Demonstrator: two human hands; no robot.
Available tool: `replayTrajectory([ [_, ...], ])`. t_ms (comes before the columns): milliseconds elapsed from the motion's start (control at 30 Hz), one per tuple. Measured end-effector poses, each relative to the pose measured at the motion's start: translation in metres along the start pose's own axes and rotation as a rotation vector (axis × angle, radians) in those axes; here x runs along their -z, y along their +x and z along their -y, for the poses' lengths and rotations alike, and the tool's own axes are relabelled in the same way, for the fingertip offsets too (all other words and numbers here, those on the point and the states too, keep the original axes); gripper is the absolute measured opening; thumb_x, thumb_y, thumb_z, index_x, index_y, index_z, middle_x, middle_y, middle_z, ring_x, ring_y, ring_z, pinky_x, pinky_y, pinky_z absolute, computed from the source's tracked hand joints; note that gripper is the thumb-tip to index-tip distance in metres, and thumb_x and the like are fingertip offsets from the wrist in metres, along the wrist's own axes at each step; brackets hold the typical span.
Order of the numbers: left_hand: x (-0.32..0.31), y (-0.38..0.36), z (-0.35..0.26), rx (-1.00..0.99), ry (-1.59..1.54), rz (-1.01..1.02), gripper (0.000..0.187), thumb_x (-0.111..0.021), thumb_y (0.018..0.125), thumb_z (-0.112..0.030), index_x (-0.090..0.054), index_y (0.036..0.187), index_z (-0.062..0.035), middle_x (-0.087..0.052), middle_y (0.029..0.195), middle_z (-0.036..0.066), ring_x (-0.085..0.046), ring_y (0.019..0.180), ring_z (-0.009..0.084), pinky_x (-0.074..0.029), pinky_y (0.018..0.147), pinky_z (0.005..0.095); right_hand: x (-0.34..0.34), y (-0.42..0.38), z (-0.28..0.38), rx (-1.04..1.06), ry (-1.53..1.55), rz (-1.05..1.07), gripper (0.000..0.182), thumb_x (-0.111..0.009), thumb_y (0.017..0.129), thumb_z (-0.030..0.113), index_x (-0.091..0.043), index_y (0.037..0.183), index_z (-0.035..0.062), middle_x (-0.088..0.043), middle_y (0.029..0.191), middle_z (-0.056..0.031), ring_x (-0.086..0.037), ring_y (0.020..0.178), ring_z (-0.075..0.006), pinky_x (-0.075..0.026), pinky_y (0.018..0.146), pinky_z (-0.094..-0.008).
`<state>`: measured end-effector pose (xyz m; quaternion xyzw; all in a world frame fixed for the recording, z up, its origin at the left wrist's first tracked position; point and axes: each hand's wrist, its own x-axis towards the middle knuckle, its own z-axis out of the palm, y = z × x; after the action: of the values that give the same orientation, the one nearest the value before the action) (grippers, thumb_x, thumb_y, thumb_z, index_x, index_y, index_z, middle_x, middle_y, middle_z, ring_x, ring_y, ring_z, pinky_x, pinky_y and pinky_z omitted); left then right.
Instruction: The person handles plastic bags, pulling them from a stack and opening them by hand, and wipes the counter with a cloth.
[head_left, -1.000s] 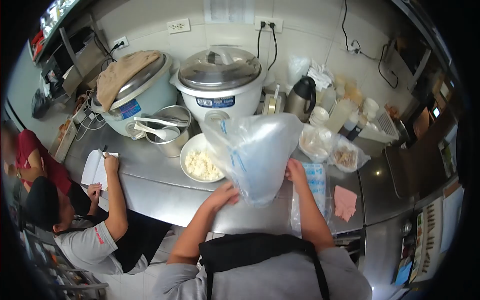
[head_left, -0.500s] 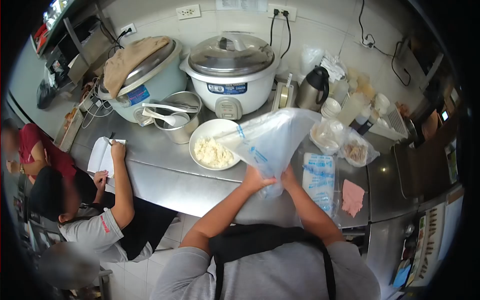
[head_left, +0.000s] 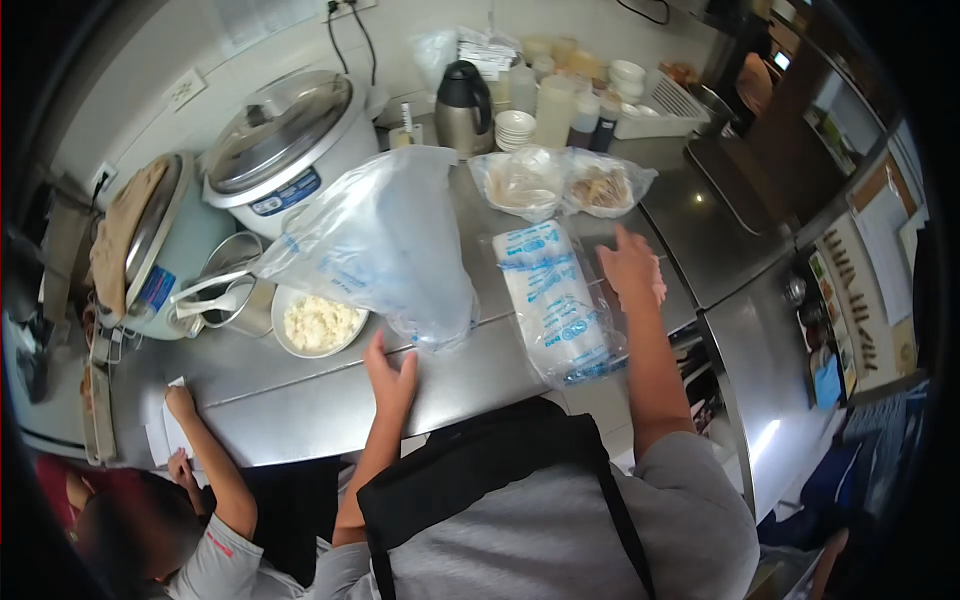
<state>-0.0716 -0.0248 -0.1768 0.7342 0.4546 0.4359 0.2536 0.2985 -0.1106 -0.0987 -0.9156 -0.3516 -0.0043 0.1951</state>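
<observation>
A large puffed-up clear plastic bag [head_left: 385, 235] with blue print stands on the steel counter, leaning over a white bowl of rice [head_left: 320, 325]. My left hand [head_left: 390, 375] is just below the bag, open, thumb and fingers apart, holding nothing. Off to the right, my right hand [head_left: 630, 270] lies over the pink cloth [head_left: 658, 282] with its fingers stretched out, covering most of it. Between my hands lies a flat pack of plastic bags [head_left: 560, 300] with blue print.
Two big rice cookers [head_left: 275, 150] and a metal pot with utensils [head_left: 232, 290] stand at the left. Behind are a thermos jug [head_left: 465, 110], stacked small bowls [head_left: 515, 128], bottles and bagged containers [head_left: 525, 182]. At the lower left, a person [head_left: 215, 490] leans over a paper [head_left: 165, 430].
Both hands have let go of the plastic bag, which now stands by itself. My right hand has moved right onto the pink cloth. The camera view has turned to the right.
</observation>
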Motion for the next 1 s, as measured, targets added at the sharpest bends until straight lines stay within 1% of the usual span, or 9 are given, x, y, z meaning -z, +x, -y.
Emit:
replayTrajectory([
  [67,0.004,-0.018,-0.015,0.124,-0.062,-0.05,0.049,-0.061,0.064,-0.011,-0.04,0.107,0.001,-0.043,0.097,0.016,-0.044,0.089,0.0262,-0.035,0.078,0.0345,-0.012,-0.017,-0.053,-0.22,-0.253,0.005,0.042,-0.054,0.073,0.03,-0.048,0.11,0.0114,-0.047,0.107,-0.0152,-0.043,0.103,-0.0301,-0.035,0.085,-0.0415],
  [267,-0.027,-0.017,-0.076,-0.391,-0.231,0.356,0.032,-0.06,0.064,-0.008,-0.049,0.094,-0.0014,-0.046,0.089,0.016,-0.044,0.083,0.03,-0.035,0.074,0.0348,-0.033,-0.036,-0.103,-0.014,-0.125,-0.189,0.026,-0.051,0.074,0.028,-0.059,0.091,0.0095,-0.052,0.1,-0.0097,-0.048,0.094,-0.0283,-0.039,0.075,-0.0416],
  [333,-0.04,-0.013,-0.09,-0.451,-0.265,0.482,0.03,-0.06,0.066,-0.009,-0.051,0.093,-0.0029,-0.046,0.089,0.015,-0.044,0.084,0.0303,-0.036,0.074,0.0349,0.009,-0.047,-0.087,0.043,-0.014,-0.063,0.026,-0.051,0.074,0.029,-0.06,0.088,0.009,-0.056,0.088,-0.0112,-0.052,0.084,-0.0291,-0.041,0.071,-0.0382],
  [400,-0.051,-0.014,-0.097,-0.465,-0.296,0.539,0.028,-0.06,0.066,-0.009,-0.052,0.092,-0.0037,-0.047,0.09,0.014,-0.044,0.084,0.0303,-0.036,0.073,0.035,0.07,-0.088,-0.057,0.074,0.164,0.388,0.024,-0.051,0.074,0.025,-0.059,0.086,0.0061,-0.056,0.08,-0.0154,-0.054,0.077,-0.0301,-0.043,0.068,-0.0371],
  [467,-0.06,-0.019,-0.098,-0.418,-0.33,0.534,0.026,-0.06,0.066,-0.008,-0.053,0.091,-0.0045,-0.047,0.09,0.013,-0.044,0.084,0.0296,-0.036,0.074,0.0344,0.066,-0.12,-0.058,0.443,0.299,0.768,0.02,-0.051,0.075,0.021,-0.059,0.085,0.0054,-0.057,0.082,-0.0148,-0.054,0.077,-0.0291,-0.043,0.066,-0.0379],
  [600,-0.07,-0.019,-0.103,-0.435,-0.359,0.592,0.027,-0.06,0.066,-0.007,-0.052,0.092,-0.0051,-0.047,0.091,0.012,-0.045,0.086,0.0283,-0.036,0.076,0.034,-0.01,-0.152,-0.037,0.663,-0.079,0.437,0.024,-0.054,0.07,0.021,-0.06,0.092,0.0132,-0.056,0.084,-0.015,-0.052,0.075,-0.0309,-0.043,0.063,-0.041],
  [700,-0.074,-0.019,-0.114,-0.49,-0.358,0.634,0.027,-0.06,0.066,-0.008,-0.053,0.092,-0.0056,-0.047,0.091,0.012,-0.045,0.087,0.0282,-0.036,0.076,0.0344,-0.012,-0.155,0.006,0.611,0.132,0.17,0.012,-0.053,0.068,0.015,-0.056,0.072,0.0032,-0.055,0.073,-0.0135,-0.053,0.071,-0.0321,-0.043,0.063,-0.0401],
  [800,-0.076,-0.015,-0.116,-0.546,-0.376,0.654,0.027,-0.06,0.066,-0.009,-0.053,0.093,-0.0058,-0.048,0.091,0.012,-0.045,0.087,0.0283,-0.037,0.077,0.0345,-0.037,-0.152,0.003,0.603,0.105,0.063,0.009,-0.054,0.065,0.011,-0.053,0.066,0.0027,-0.053,0.069,-0.0134,-0.053,0.067,-0.0317,-0.042,0.058,-0.0405],
  [1000,-0.072,-0.02,-0.106,-0.471,-0.35,0.667,0.028,-0.059,0.067,-0.01,-0.052,0.094,-0.0058,-0.047,0.093,0.013,-0.044,0.089,0.0288,-0.037,0.078,0.034,-0.055,-0.144,-0.019,0.825,0.092,0.068,0.015,-0.053,0.065,0.013,-0.055,0.078,0.0054,-0.053,0.081,-0.0144,-0.049,0.069,-0.0298,-0.036,0.052,-0.0413],
])
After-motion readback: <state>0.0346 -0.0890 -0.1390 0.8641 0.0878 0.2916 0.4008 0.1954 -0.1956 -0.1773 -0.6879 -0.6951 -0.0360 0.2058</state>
